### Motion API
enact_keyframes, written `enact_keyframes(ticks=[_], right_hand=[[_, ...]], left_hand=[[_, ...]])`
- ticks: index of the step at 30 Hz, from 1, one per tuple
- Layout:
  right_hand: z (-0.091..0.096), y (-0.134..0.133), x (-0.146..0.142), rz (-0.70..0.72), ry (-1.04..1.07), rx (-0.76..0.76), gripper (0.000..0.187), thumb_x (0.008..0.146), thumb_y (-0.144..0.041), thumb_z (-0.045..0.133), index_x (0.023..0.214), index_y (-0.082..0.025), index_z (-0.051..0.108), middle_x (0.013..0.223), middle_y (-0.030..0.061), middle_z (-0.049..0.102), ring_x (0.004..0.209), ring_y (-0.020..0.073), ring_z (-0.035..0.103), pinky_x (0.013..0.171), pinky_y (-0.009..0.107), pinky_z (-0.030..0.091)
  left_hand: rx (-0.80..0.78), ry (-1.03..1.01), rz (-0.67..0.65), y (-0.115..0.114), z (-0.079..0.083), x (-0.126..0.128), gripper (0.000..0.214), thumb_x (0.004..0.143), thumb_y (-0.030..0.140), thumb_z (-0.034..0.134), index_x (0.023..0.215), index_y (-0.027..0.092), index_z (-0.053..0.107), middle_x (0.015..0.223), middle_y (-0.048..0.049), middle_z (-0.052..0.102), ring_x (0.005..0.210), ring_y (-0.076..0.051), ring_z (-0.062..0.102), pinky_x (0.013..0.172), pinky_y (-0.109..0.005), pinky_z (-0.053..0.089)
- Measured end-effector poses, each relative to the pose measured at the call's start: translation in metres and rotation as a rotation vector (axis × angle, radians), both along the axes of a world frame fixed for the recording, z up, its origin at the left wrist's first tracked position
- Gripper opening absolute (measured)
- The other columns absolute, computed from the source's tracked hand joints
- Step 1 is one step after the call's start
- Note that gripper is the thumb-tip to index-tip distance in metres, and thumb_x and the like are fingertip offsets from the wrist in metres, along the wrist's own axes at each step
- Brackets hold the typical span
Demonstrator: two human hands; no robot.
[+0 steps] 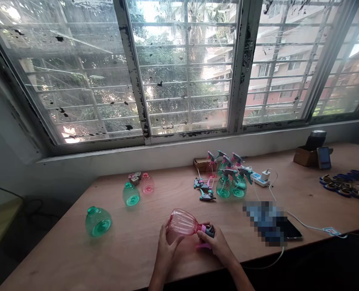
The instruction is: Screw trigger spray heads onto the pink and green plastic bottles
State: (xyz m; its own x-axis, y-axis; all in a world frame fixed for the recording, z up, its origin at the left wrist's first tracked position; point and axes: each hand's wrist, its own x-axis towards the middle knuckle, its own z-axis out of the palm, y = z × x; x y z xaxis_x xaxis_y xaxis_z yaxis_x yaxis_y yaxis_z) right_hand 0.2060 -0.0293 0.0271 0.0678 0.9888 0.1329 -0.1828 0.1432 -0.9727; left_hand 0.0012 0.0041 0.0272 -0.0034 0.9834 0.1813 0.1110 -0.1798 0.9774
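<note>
A clear pink spray bottle (pixel 183 222) lies sideways between my hands, above the wooden table (pixel 131 250). My left hand (pixel 167 242) is wrapped round its base end. At the neck, my right hand (pixel 214 240) grips the pink and dark grey spray head (pixel 208 230), whose pink trigger points down. The spray head sits at the bottle's mouth; whether it is fully screwed on I cannot tell. To the left stand two green bottles without heads (pixel 98 221) and a pink one (pixel 147 184). Several loose spray heads (pixel 205 190) lie beyond my right hand.
Several bottles with spray heads (pixel 227 184) stand at the back, beside a white power strip (pixel 260 178). A phone (pixel 290 228) and white cables are at right. Farther right are a cardboard box (pixel 305 156) and dark blue ring-handled items (pixel 345 184). Windows line the wall behind.
</note>
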Motion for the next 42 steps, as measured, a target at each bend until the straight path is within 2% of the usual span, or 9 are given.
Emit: enact_keyframes(ticks=[4,9,17,20,22,25,31,37,42], right_hand=[[0.0,-0.001,0.0,0.024,0.032,-0.018,0.043,0.074,-0.051,0.079,0.093,-0.017,0.061,0.069,-0.0002,0.064,0.061,0.0191,0.063,0.054,0.031,0.058],[0.0,-0.001,0.001,0.017,-0.017,0.012,0.041,0.07,-0.046,0.083,0.094,-0.018,0.066,0.08,0.0007,0.066,0.068,0.0189,0.063,0.056,0.029,0.058],[-0.009,0.003,0.001,0.048,0.049,-0.029,0.047,0.072,-0.056,0.079,0.092,-0.017,0.062,0.063,-0.001,0.063,0.057,0.0193,0.062,0.053,0.034,0.06],[-0.007,0.001,0.002,0.047,0.013,-0.001,0.042,0.073,-0.05,0.08,0.094,-0.018,0.064,0.073,0.0005,0.066,0.064,0.019,0.063,0.056,0.031,0.06],[-0.007,0.001,0.002,0.022,-0.043,0.024,0.041,0.071,-0.048,0.083,0.093,-0.018,0.066,0.078,0.001,0.067,0.067,0.0191,0.063,0.056,0.028,0.058],[-0.01,0.003,0.002,0.012,-0.036,0.006,0.043,0.067,-0.049,0.085,0.092,-0.018,0.067,0.077,0.0005,0.067,0.066,0.0195,0.063,0.053,0.028,0.058],[-0.011,0.005,0.002,0.026,0.047,-0.022,0.044,0.074,-0.052,0.079,0.093,-0.017,0.062,0.065,-0.001,0.064,0.058,0.0188,0.061,0.053,0.034,0.061],[-0.005,0.0,0.003,0.009,-0.051,0.019,0.04,0.071,-0.046,0.082,0.095,-0.018,0.067,0.082,0.0014,0.067,0.073,0.021,0.063,0.059,0.03,0.059],[-0.011,0.005,0.002,-0.002,-0.042,-0.006,0.042,0.07,-0.051,0.081,0.092,-0.018,0.067,0.075,0.0008,0.066,0.066,0.0206,0.063,0.056,0.03,0.059]], left_hand=[[0.0,0.023,0.013,-0.002,0.002,0.001,0.072,0.066,0.037,0.08,0.128,0.021,0.048,0.139,-0.0127,0.054,0.133,-0.031,0.047,0.116,-0.045,0.03],[-0.014,0.026,0.01,-0.005,0.003,0.002,0.063,0.075,0.043,0.072,0.128,0.02,0.046,0.133,-0.0132,0.057,0.131,-0.03,0.049,0.112,-0.046,0.035],[0.047,0.041,0.021,-0.007,0.003,0.002,0.068,0.069,0.031,0.079,0.13,0.025,0.05,0.139,-0.0074,0.054,0.136,-0.027,0.043,0.118,-0.044,0.024],[0.034,0.028,0.018,-0.008,0.003,0.004,0.077,0.062,0.032,0.083,0.13,0.025,0.049,0.139,-0.0082,0.054,0.135,-0.029,0.044,0.117,-0.045,0.028],[0.02,0.017,0.022,-0.007,0.003,0.004,0.071,0.068,0.038,0.079,0.13,0.024,0.048,0.137,-0.0098,0.056,0.133,-0.029,0.048,0.114,-0.046,0.033],[0.017,0.018,0.03,-0.006,0.003,0.003,0.061,0.075,0.041,0.072,0.129,0.023,0.049,0.136,-0.0106,0.056,0.132,-0.029,0.048,0.114,-0.047,0.032],[0.034,0.047,0.019,-0.007,0.004,0.002,0.065,0.071,0.035,0.077,0.13,0.025,0.052,0.14,-0.008,0.052,0.136,-0.03,0.043,0.117,-0.046,0.027],[-0.011,0.023,0.005,-0.006,0.005,0.003,0.062,0.076,0.041,0.072,0.129,0.023,0.047,0.135,-0.0105,0.058,0.132,-0.029,0.049,0.113,-0.045,0.036],[-0.008,0.032,0.03,-0.004,0.003,0.0,0.062,0.072,0.04,0.075,0.126,0.022,0.052,0.137,-0.0107,0.057,0.134,-0.031,0.046,0.115,-0.047,0.031]])
